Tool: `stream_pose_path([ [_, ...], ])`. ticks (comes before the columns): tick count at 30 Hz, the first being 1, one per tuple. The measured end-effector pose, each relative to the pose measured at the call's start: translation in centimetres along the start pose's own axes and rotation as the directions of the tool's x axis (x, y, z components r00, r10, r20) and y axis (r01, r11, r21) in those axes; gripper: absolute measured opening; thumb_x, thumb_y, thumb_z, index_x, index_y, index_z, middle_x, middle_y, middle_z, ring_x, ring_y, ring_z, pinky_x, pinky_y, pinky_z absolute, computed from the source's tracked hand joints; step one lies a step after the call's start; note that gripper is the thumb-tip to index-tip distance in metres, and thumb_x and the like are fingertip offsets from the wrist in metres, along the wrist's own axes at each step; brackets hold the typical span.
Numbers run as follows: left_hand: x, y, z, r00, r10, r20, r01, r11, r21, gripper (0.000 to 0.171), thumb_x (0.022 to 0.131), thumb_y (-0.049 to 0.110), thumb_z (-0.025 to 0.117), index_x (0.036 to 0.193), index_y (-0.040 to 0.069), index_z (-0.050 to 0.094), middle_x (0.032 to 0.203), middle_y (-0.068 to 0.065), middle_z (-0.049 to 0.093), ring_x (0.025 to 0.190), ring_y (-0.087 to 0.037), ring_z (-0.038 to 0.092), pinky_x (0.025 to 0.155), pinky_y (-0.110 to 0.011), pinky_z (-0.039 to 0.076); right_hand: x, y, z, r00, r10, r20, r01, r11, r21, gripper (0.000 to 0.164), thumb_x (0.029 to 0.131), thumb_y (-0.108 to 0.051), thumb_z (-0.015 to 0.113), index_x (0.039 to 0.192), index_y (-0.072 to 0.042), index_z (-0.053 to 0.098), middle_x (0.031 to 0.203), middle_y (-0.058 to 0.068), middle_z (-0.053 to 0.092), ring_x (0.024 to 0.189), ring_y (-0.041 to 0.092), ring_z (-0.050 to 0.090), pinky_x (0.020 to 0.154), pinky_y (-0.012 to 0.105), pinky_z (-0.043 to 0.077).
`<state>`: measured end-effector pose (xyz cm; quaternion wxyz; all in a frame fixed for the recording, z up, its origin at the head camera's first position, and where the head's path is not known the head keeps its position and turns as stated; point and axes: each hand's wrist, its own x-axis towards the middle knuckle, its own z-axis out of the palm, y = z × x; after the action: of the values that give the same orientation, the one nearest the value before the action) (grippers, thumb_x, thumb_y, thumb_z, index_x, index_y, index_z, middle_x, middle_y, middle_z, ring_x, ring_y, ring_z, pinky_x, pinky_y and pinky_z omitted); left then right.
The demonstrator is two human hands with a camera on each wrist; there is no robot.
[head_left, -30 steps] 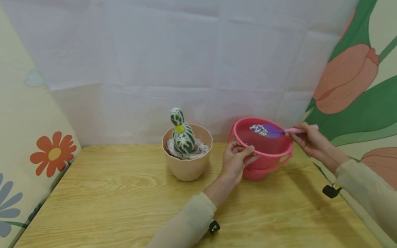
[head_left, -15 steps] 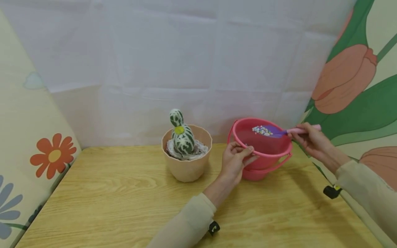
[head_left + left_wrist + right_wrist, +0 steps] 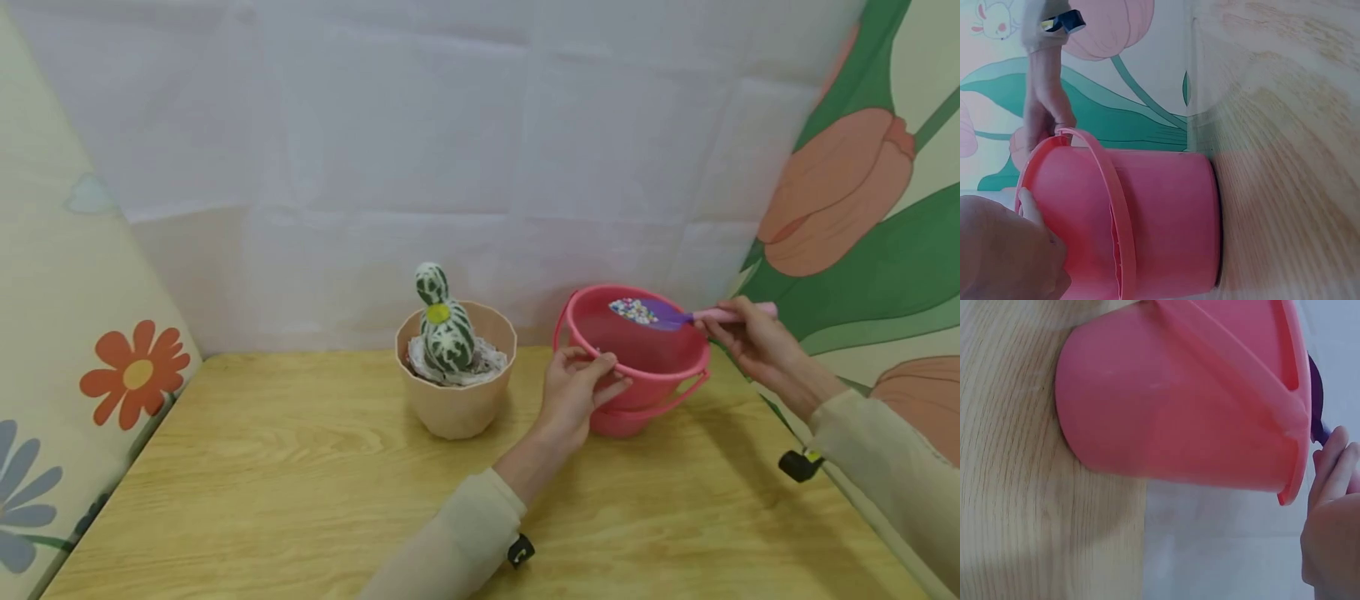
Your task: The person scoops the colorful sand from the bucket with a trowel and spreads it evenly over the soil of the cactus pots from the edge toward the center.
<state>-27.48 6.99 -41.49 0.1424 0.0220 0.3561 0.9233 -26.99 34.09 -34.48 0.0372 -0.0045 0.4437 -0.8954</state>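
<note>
A pink bucket (image 3: 637, 400) stands on the wooden table, its handle hanging down at the front. My left hand (image 3: 573, 392) grips the bucket's near left rim, thumb on top of it. In my right hand (image 3: 757, 342) is a small toy shovel (image 3: 671, 319), pinched by its pink handle. Its purple blade is over the bucket's mouth, bearing a heap of small multicoloured beads (image 3: 633, 311). The right wrist view shows the dark blade (image 3: 1316, 394) just beyond the bucket's rim. Most of the bucket's inside is hidden.
Left of the bucket stands a beige flowerpot (image 3: 453, 408) with a green-and-white striped cactus (image 3: 446, 337) bearing a yellow flower, set in whitish filling. A white sheet (image 3: 390, 167) hangs behind the wooden table (image 3: 300, 483). Flower-printed panels (image 3: 832, 192) flank both sides.
The shovel with its beads has shifted slightly to the right over the bucket. The left hand keeps its hold on the rim, and the flowerpot stays in place.
</note>
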Motion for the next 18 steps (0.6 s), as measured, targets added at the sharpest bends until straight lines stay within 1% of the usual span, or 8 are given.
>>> stream_pose_path([
  [3, -0.3, 0.2, -0.1, 1.000, -0.015, -0.015, 0.016, 1.000, 0.027, 0.030, 0.094, 0.003, 0.071, 0.116, 0.000, 0.050, 0.098, -0.017, 0.062, 0.079, -0.026, 0.069, 0.078, -0.045, 0.062, 0.0, 0.2, 0.5, 1.000, -0.010, -0.006, 0.010, 1.000, -0.013, 0.040, 0.108, 0.001, 0.037, 0.096, 0.015, 0.073, 0.096, 0.030, 0.070, 0.089, 0.032, 0.074, 0.090, 0.026, 0.054],
  [7, -1.1, 0.9, -0.3, 1.000, -0.021, -0.016, 0.022, 0.995, 0.096, 0.020, 0.098, 0.007, 0.066, 0.112, 0.004, 0.052, 0.089, -0.013, 0.061, 0.074, -0.024, 0.068, 0.076, -0.045, 0.062, -0.2, 0.5, 1.1, 1.000, -0.024, -0.006, 0.024, 1.000, -0.014, 0.036, 0.107, 0.002, 0.041, 0.096, 0.014, 0.073, 0.095, 0.031, 0.070, 0.089, 0.033, 0.074, 0.090, 0.027, 0.054],
  [11, -2.4, 1.9, -0.8, 1.000, -0.013, 0.009, 0.011, 0.980, 0.198, 0.019, 0.099, 0.011, 0.063, 0.115, 0.004, 0.054, 0.090, -0.012, 0.061, 0.078, -0.024, 0.067, 0.077, -0.044, 0.062, -0.4, 0.7, 1.3, 0.999, -0.045, 0.003, 0.045, 0.999, -0.012, 0.035, 0.107, 0.003, 0.041, 0.097, 0.015, 0.073, 0.095, 0.031, 0.070, 0.090, 0.033, 0.074, 0.091, 0.028, 0.054],
  [13, -3.1, 2.5, -1.1, 0.999, 0.005, 0.035, -0.014, 0.963, 0.267, 0.020, 0.100, 0.014, 0.062, 0.117, 0.004, 0.056, 0.094, -0.013, 0.061, 0.082, -0.024, 0.067, 0.078, -0.044, 0.062, -0.5, 0.8, 1.5, 0.998, -0.057, 0.010, 0.057, 0.998, -0.017, 0.035, 0.107, 0.003, 0.041, 0.097, 0.015, 0.073, 0.094, 0.031, 0.070, 0.090, 0.033, 0.074, 0.091, 0.029, 0.054],
  [16, -4.2, 3.3, -1.8, 0.996, 0.042, 0.081, -0.070, 0.926, 0.371, 0.023, 0.100, 0.016, 0.062, 0.120, 0.004, 0.058, 0.098, -0.013, 0.063, 0.086, -0.024, 0.066, 0.079, -0.044, 0.062, -0.7, 0.9, 1.9, 0.997, -0.071, 0.022, 0.072, 0.997, -0.030, 0.035, 0.107, 0.003, 0.041, 0.098, 0.014, 0.074, 0.094, 0.030, 0.070, 0.091, 0.033, 0.073, 0.091, 0.029, 0.054],
  [18, -4.9, 3.8, -2.3, 0.991, 0.073, 0.116, -0.115, 0.899, 0.423, 0.026, 0.100, 0.016, 0.062, 0.121, 0.002, 0.059, 0.098, -0.013, 0.063, 0.086, -0.024, 0.065, 0.079, -0.045, 0.062, -0.8, 1.0, 2.2, 0.997, -0.075, 0.029, 0.076, 0.997, -0.032, 0.035, 0.107, 0.004, 0.042, 0.098, 0.014, 0.074, 0.095, 0.030, 0.070, 0.091, 0.033, 0.073, 0.090, 0.029, 0.054],
])
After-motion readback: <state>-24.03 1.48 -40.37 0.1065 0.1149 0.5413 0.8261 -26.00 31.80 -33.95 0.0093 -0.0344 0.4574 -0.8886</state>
